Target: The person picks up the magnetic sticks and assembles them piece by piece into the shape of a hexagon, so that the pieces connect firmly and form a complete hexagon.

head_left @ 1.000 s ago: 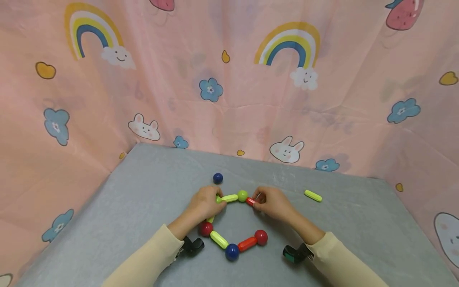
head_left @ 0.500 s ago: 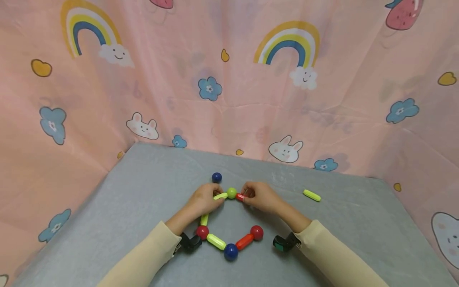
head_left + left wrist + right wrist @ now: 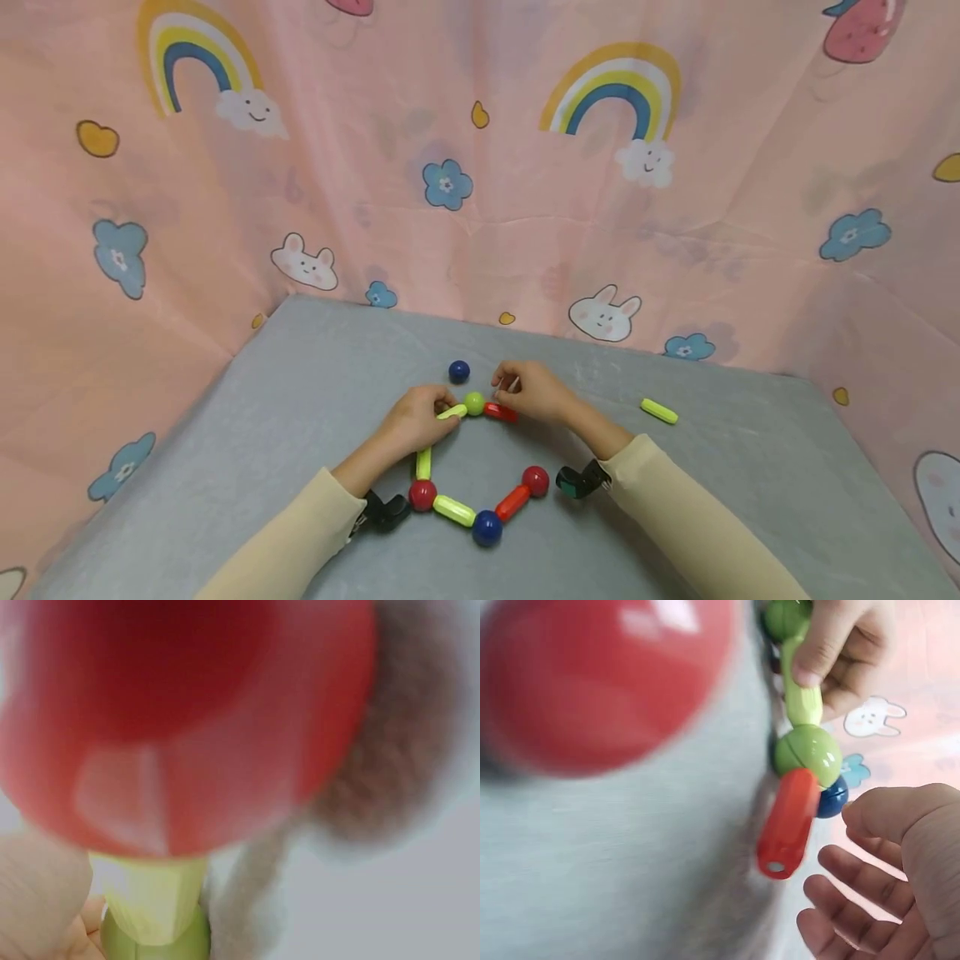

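A chain of balls and magnetic-looking sticks lies in an unclosed ring on the grey table. My left hand pinches a yellow-green stick between thumb and fingers. One end of that stick joins a green ball, which bears a short red stick with a free end. Just beside this red stick, my right hand holds nothing, its fingers loosely bent and apart. The chain's other end runs through a red ball, a dark blue ball and an orange-red stick to another red ball.
Behind the chain a loose dark blue ball rests on the table. A loose yellow-green stick lies off to the right. Pink patterned cloth hangs around the table's back and sides.
The held part of the chain has shifted left. My right hand has let go of the red stick, which stays on the green ball, and has moved up and left.
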`<act>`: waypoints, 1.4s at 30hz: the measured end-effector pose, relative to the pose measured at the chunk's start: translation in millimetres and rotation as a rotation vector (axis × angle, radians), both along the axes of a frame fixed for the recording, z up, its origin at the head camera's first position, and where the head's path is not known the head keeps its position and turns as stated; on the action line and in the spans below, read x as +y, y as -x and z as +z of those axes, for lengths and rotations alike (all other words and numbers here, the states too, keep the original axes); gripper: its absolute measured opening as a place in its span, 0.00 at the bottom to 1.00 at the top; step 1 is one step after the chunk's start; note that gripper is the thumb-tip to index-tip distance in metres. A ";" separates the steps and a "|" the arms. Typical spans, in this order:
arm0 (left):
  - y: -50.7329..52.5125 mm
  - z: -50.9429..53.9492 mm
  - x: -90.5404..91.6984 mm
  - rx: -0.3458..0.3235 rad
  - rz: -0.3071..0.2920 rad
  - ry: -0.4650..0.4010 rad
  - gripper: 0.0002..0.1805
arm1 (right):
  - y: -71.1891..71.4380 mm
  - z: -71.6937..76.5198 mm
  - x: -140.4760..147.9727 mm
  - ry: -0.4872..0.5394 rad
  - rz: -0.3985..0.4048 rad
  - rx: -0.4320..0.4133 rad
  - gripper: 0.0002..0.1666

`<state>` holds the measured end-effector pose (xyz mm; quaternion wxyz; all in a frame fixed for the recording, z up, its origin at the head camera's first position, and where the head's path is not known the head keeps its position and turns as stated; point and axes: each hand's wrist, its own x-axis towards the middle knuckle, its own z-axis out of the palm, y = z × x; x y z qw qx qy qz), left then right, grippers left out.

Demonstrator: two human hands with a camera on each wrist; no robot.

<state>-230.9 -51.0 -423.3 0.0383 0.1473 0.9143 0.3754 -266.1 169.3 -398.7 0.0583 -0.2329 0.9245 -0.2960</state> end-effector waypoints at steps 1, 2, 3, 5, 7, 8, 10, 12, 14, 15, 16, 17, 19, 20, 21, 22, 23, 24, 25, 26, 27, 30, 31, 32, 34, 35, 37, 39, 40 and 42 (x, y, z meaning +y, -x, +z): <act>-0.6 -0.1 -0.6 0.001 0.001 -0.002 0.07 | 3.5 1.6 -2.9 -0.006 0.008 0.007 0.08; -1.4 0.0 -1.2 -0.005 0.004 -0.009 0.07 | 7.1 2.7 -6.2 -0.019 0.018 0.020 0.09; -2.0 -0.4 -1.8 -0.008 0.005 -0.015 0.07 | 10.6 3.8 -9.8 -0.031 0.024 0.025 0.10; -3.5 -1.6 -2.9 -0.014 0.004 -0.027 0.06 | 16.5 5.2 -16.9 -0.060 0.043 0.034 0.12; -5.1 -3.7 -3.7 -0.018 0.001 -0.034 0.06 | 21.6 4.7 -23.4 -0.098 0.059 0.044 0.15; -5.8 -4.9 -3.9 -0.024 0.000 -0.038 0.06 | 23.6 4.2 -26.3 -0.116 0.066 0.046 0.16; -6.7 -7.5 -4.0 -0.024 -0.004 -0.042 0.05 | 27.0 2.5 -31.4 -0.145 0.081 0.052 0.18; -7.3 -9.5 -3.8 -0.027 -0.004 -0.046 0.05 | 29.7 0.4 -35.5 -0.162 0.107 0.068 0.19; -7.5 -10.8 -3.5 -0.028 -0.003 -0.055 0.05 | 31.8 -1.7 -38.9 -0.170 0.136 0.083 0.19; -7.5 -11.0 -3.4 -0.027 -0.002 -0.057 0.05 | 32.6 -2.7 -40.3 -0.174 0.148 0.093 0.19; -7.4 -11.2 -3.2 -0.028 -0.002 -0.060 0.05 | 33.2 -3.3 -41.8 -0.173 0.158 0.099 0.20; -7.3 -11.2 -3.0 -0.026 -0.003 -0.059 0.05 | 33.6 -3.8 -43.1 -0.173 0.166 0.104 0.20; -6.9 -10.9 -2.8 -0.021 -0.003 -0.058 0.05 | 34.4 -4.6 -45.9 -0.177 0.174 0.113 0.19; -6.6 -10.7 -2.7 -0.018 -0.004 -0.057 0.05 | 34.7 -4.6 -47.3 -0.182 0.175 0.117 0.19; -6.3 -10.2 -2.5 -0.016 -0.004 -0.056 0.05 | 35.0 -4.6 -48.6 -0.189 0.174 0.121 0.19; -6.1 -9.9 -2.4 -0.016 -0.004 -0.057 0.05 | 35.3 -4.6 -49.8 -0.193 0.172 0.122 0.18; -5.8 -9.2 -2.3 -0.015 -0.003 -0.057 0.05 | 35.6 -4.6 -50.8 -0.201 0.169 0.125 0.17; -5.5 -8.6 -2.2 -0.015 -0.003 -0.058 0.05 | 36.1 -4.6 -51.7 -0.210 0.165 0.127 0.17; -5.1 -7.8 -2.1 -0.016 -0.003 -0.058 0.05 | 36.5 -4.4 -52.5 -0.219 0.159 0.128 0.17; -4.7 -7.1 -2.1 -0.017 -0.001 -0.055 0.05 | 37.2 -4.3 -53.1 -0.230 0.156 0.131 0.16; -4.4 -6.6 -2.1 -0.016 0.001 -0.051 0.06 | 37.8 -4.0 -53.4 -0.237 0.153 0.129 0.17; -2.6 -5.8 -2.3 -0.019 0.004 -0.039 0.06 | 38.9 -2.7 -52.6 -0.258 0.147 0.121 0.18; -2.1 -5.4 -2.3 -0.021 0.005 -0.036 0.06 | 38.9 -2.1 -51.3 -0.263 0.145 0.118 0.18; -1.7 -5.0 -2.3 -0.023 0.004 -0.035 0.06 | 38.8 -1.7 -49.5 -0.268 0.142 0.118 0.18; -0.9 -3.6 -2.3 -0.029 -0.001 -0.028 0.06 | 37.2 0.0 -44.6 -0.267 0.132 0.113 0.18; -0.3 -2.9 -2.3 -0.027 -0.005 -0.025 0.06 | 36.1 1.0 -41.6 -0.268 0.126 0.112 0.18; 0.9 -0.6 -1.9 -0.023 -0.019 -0.016 0.07 | 33.4 2.6 -34.5 -0.265 0.109 0.117 0.18; 2.3 2.3 -1.4 -0.020 -0.031 -0.007 0.08 | 29.7 4.8 -27.0 -0.256 0.087 0.116 0.18; 3.2 3.8 -1.0 -0.019 -0.037 -0.005 0.09 | 27.7 5.8 -23.2 -0.253 0.075 0.113 0.18; 4.4 7.2 0.2 -0.025 -0.043 -0.001 0.10 | 23.3 8.1 -15.9 -0.248 0.059 0.116 0.18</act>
